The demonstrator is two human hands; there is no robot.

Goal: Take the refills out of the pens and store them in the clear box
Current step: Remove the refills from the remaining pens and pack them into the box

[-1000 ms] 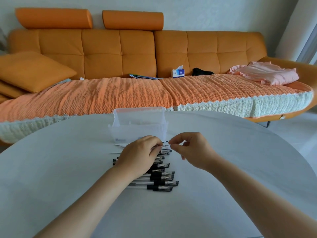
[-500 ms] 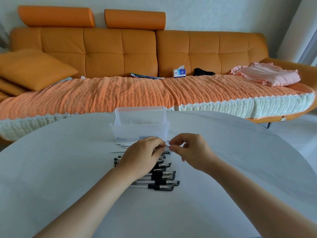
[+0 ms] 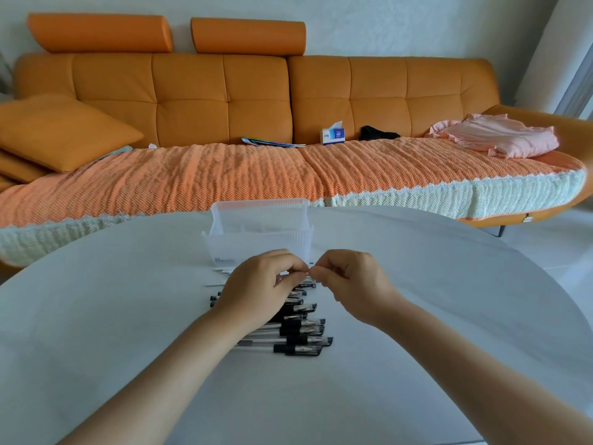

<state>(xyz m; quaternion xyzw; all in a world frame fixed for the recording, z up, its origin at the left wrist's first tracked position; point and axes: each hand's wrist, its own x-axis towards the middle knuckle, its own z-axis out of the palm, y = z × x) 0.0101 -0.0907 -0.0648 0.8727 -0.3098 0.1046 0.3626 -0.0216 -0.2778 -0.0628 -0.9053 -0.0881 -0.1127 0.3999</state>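
Observation:
A row of several black-capped clear pens point(image 3: 301, 340) lies on the white table, partly under my left hand. My left hand point(image 3: 260, 289) is closed around a pen, which is mostly hidden in the fist. My right hand point(image 3: 348, 277) pinches the tip end of that pen, fingertips of both hands touching just above the row. The clear box point(image 3: 256, 239) stands directly behind my hands with its lid up. A few thin white refills point(image 3: 221, 279) lie on the table in front of the box, to the left of my hands.
The round white table point(image 3: 433, 316) spreads wide on both sides of the pens. Behind it runs an orange sofa point(image 3: 224, 101) with a woven cover, a tissue box point(image 3: 333, 133) and a pink garment point(image 3: 500, 139).
My two hands have come together; the small gap between their fingertips has closed. The camera has shifted slightly.

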